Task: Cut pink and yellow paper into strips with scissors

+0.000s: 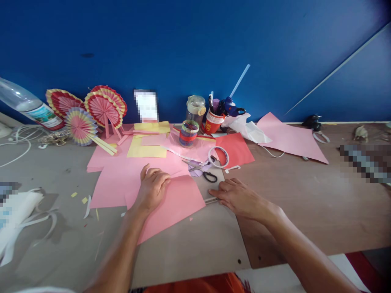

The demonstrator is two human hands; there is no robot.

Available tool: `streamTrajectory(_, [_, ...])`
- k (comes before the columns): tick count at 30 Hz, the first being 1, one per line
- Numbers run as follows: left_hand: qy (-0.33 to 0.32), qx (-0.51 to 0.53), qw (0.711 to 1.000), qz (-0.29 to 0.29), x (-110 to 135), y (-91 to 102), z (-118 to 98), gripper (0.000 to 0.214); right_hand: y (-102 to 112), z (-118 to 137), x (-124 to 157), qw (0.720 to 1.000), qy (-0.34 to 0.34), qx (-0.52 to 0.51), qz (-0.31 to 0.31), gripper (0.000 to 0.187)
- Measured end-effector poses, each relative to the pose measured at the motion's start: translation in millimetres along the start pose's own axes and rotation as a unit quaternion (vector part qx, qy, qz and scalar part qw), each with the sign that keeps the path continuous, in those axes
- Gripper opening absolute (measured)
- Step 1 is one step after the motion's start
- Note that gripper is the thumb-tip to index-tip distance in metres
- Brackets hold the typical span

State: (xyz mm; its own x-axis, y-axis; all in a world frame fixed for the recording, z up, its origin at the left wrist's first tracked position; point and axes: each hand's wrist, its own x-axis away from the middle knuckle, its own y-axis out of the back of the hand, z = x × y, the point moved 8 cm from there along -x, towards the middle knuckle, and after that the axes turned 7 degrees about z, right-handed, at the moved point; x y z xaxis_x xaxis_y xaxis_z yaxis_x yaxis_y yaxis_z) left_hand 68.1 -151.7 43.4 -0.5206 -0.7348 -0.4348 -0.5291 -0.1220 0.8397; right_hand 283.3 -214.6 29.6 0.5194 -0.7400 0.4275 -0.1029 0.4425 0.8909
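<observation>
My left hand (152, 187) rests on a pink paper sheet (171, 203) in the middle of the table, its fingers curled and pressed down near the sheet's upper edge. My right hand (240, 197) lies flat to the right of that sheet, fingers stretched out over a thin pale stick (211, 200) at the sheet's corner. Black-handled scissors (205, 173) lie just beyond the two hands. More pink sheets (122, 179) lie under and left of the one I press.
Three folded paper fans (104, 108) stand at the back left beside a plastic bottle (29, 106). A jar (195, 108), tape rolls (188, 133), a red cup of pens (214, 120), yellow (146, 150) and red paper (236, 148) and a tape ring (218, 156) sit behind. A large pink sheet (290, 138) lies right.
</observation>
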Motion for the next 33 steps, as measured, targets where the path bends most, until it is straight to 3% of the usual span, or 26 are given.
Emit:
streamTrajectory(3, [-0.007, -0.018, 1.0, 0.0, -1.2, -1.9, -0.2, 0.014, -0.2, 3.9, 5.1, 1.0, -0.002, 0.015, -0.02, 0.037])
streamTrajectory(7, [0.025, -0.083, 0.995, 0.058, -2.1, -10.8, -11.1, 0.026, -3.4, 7.2, 8.5, 0.998, -0.007, 0.03, -0.048, 0.035])
streamTrajectory(10, [0.065, -0.125, 0.985, 0.096, 2.8, -11.9, -31.0, 0.048, -7.2, 8.1, 9.3, 0.998, -0.011, 0.038, -0.057, 0.035])
streamTrajectory(15, [0.009, -0.103, 0.974, 0.201, 24.8, -31.1, -66.6, 0.042, -9.1, 10.2, 11.2, 0.997, -0.017, 0.048, -0.063, 0.038])
streamTrajectory(22, [0.006, -0.131, 0.963, 0.234, 37.3, -55.4, -47.6, 0.051, -10.8, 13.5, 12.7, 0.995, 0.01, 0.056, -0.079, 0.044])
streamTrajectory(33, [-0.009, -0.127, 0.965, 0.231, 29.9, -58.2, -43.0, 0.053, -10.3, 13.4, 17.5, 0.998, 0.016, 0.028, -0.06, 0.045])
